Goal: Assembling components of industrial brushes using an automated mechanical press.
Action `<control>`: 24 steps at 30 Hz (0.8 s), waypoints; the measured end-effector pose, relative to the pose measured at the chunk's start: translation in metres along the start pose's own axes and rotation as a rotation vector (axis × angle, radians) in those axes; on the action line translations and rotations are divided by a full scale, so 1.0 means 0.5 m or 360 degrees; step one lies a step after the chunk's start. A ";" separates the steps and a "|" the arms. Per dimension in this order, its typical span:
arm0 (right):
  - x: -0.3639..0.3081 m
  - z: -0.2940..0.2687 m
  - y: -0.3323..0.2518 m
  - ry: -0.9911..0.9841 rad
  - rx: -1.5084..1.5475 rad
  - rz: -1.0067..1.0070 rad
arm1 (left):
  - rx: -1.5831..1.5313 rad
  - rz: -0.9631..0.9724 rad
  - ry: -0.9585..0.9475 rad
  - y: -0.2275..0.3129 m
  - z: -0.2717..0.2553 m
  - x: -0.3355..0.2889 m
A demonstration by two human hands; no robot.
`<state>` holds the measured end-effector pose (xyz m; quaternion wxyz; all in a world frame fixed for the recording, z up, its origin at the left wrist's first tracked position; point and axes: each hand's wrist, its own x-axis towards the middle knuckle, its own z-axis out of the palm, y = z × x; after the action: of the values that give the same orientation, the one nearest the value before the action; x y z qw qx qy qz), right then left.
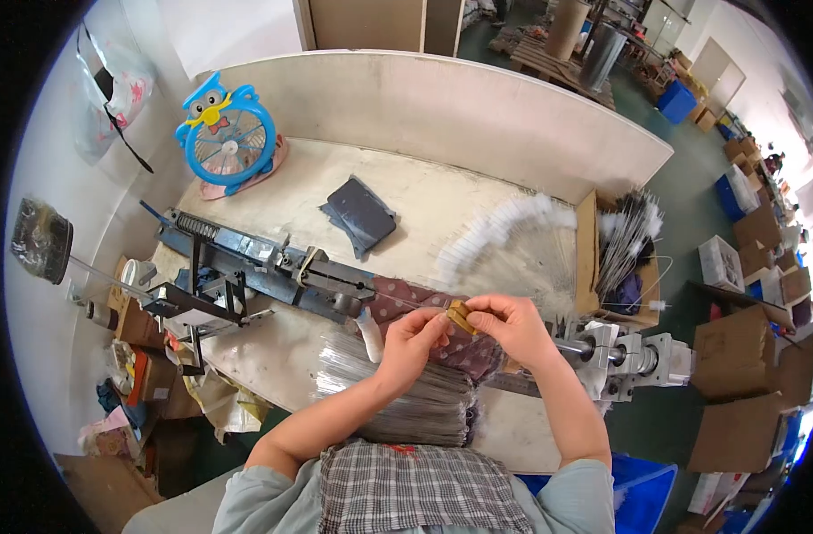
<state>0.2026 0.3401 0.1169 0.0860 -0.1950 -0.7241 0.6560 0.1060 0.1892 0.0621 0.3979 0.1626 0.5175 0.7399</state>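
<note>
Both hands meet right of the frame's centre, fingertips brought together on a small brass-coloured piece (461, 315): the left hand (413, 336) pinches its left end, the right hand (513, 329) its right side. Whether the left fingers also grip the thin wire (408, 302) running toward the dark metal machine (266, 255) cannot be told. Below the hands lies polka-dot cloth (469, 358), and at lower centre a thick bundle of wires (406, 411).

The step in hand seems to be adjusting or fitting the piece by hand, close to the wire. As a judgement, the next move calls for a light, steady pinch and careful alignment, with neither hand tugging sideways.

No brand or label can be read. A red mark (402, 449) shows on the plaid apron (415, 494) at the bottom, and pink printing decorates the hanging plastic bag (113, 107) at upper left; both are too small to make out.
</note>
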 end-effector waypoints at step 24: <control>0.083 0.122 -0.063 -0.0035 -0.0786 -0.0165 | -0.0317 -0.0105 0.0364 0.060 -0.047 -0.028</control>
<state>0.1364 0.2985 0.1347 0.0613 -0.1655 -0.8724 0.4559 0.0868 0.1590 0.0817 0.3747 0.0199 0.4885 0.7878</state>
